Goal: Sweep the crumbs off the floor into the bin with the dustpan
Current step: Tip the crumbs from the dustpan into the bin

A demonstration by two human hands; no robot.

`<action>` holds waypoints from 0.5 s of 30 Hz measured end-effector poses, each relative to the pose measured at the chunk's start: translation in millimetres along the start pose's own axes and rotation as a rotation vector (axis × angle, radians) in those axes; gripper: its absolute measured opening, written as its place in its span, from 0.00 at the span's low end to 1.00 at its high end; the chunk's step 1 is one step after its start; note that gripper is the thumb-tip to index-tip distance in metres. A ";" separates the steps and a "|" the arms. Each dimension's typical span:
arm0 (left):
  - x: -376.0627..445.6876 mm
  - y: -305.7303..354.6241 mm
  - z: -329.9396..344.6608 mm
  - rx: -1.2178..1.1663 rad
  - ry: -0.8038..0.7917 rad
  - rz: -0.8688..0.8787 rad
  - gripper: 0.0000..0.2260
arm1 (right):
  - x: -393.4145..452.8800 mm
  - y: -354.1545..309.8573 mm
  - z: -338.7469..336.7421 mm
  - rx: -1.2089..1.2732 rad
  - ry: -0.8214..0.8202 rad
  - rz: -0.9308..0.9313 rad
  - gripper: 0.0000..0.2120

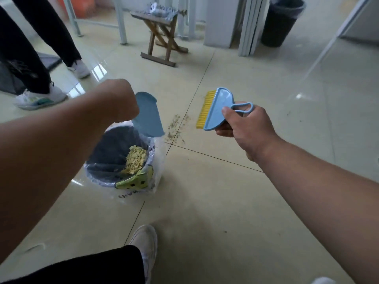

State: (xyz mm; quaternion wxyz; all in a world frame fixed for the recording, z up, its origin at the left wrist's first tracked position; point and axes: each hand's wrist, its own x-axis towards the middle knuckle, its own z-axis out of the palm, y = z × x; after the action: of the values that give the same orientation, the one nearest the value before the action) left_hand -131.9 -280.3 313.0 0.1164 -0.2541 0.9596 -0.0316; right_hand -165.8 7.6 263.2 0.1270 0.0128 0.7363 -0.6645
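The blue dustpan (pixel 148 115) hangs tipped steeply over the small bin (pixel 96 173), its lower edge just above the bin's far rim and its upper end rising behind the left hand (pixel 118 99). That hand is curled into a fist at the pan's handle end and grips it, though the handle itself is hidden behind the knuckles. The bin stands on the floor (pixel 205 191), lined with a clear plastic bag (pixel 159 160) that spills over its side; inside lies a heap of pale yellow crumbs (pixel 135 159) against the right wall, with a green printed wrapper (pixel 136 180) at the near rim. Just to the right of the bin, where the tile seams meet, a thin scatter of brownish crumbs on the floor (pixel 175 129) remains unswept. Above and right of that scatter the right hand (pixel 246 128) holds a blue hand brush (pixel 217 108) in the air, thumb on top of the handle and fingers wrapped beneath, its loop end showing past the thumb and the yellow bristles (pixel 204 109) pointing left. Nearer the camera a white shoe (pixel 146 242) and a dark trouser leg show. Farther off stand a wooden folding stool (pixel 162 37), a tall black wastebasket (pixel 282 21), and another person's legs in white trainers (pixel 40 98).
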 end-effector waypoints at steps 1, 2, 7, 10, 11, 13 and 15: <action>-3.6 11.8 -5.9 -0.065 0.006 0.008 0.10 | -1.8 -3.5 -9.5 -0.011 0.005 -0.008 0.09; -7.1 25.4 -11.0 -0.144 -0.007 0.021 0.08 | -3.2 -7.5 -18.9 -0.020 0.009 -0.015 0.09; -22.8 105.6 -31.3 -0.413 -0.208 0.138 0.11 | -7.6 -33.4 -70.2 -0.090 0.072 -0.072 0.10; -44.5 153.8 -43.9 -0.497 -0.259 0.152 0.14 | -12.6 -52.9 -105.7 -0.141 0.153 -0.115 0.10; -52.6 167.0 -48.1 -0.557 -0.256 0.159 0.13 | -15.3 -58.1 -117.8 -0.172 0.179 -0.134 0.09; -67.3 191.9 -57.1 -0.662 -0.244 0.147 0.12 | -21.8 -67.7 -142.1 -0.288 0.236 -0.197 0.07; -83.6 215.6 -64.5 -0.846 -0.265 0.142 0.10 | -31.7 -76.5 -164.1 -0.442 0.295 -0.280 0.06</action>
State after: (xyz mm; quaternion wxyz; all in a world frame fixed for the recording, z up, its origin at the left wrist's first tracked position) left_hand -180.4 -51.5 367.1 0.1263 -0.2147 0.8800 0.4043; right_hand -177.4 164.5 358.2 -0.0747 -0.0202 0.8682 -0.4901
